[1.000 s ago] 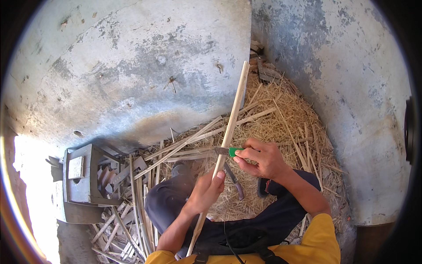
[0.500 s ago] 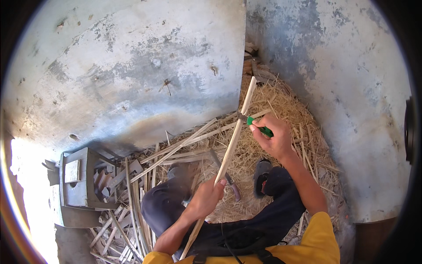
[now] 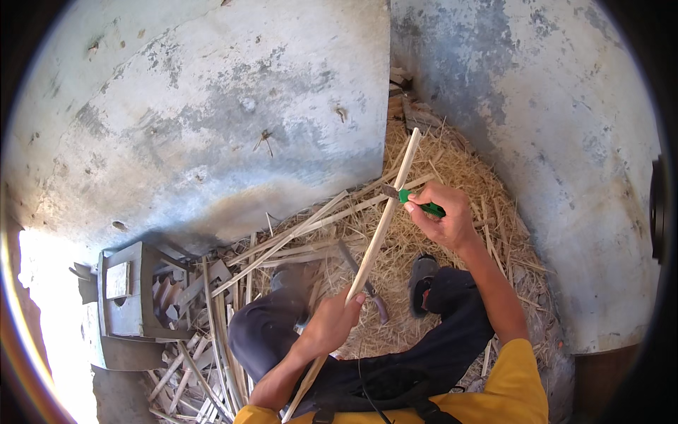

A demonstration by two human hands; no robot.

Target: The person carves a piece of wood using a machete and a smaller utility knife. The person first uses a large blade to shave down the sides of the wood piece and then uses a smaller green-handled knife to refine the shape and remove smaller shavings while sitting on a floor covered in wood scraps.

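A long pale wooden strip (image 3: 382, 222) slants from between my legs up to the far side, its far end raised over the shavings. My left hand (image 3: 332, 322) is closed round its lower half. In my right hand (image 3: 446, 214) is a knife (image 3: 417, 203) with a green handle and a short, broad, dark blade. The blade lies across the strip's upper part, touching it or just above it. Beneath the strip, on the ground between my feet, rests a tool with a curved dark blade and brown handle (image 3: 382, 309).
Thin shavings (image 3: 462, 166) cover the ground, with long wooden strips (image 3: 296, 233) lying at the left. A grey wooden box-like frame (image 3: 127, 290) stands among scraps there. Worn, peeling walls (image 3: 233, 106) rise ahead and at the right. My shoe (image 3: 424, 279) is near the shavings.
The strip's far end has shifted slightly right and down. The knife and my right hand have moved a little down and right; my left hand keeps its hold.
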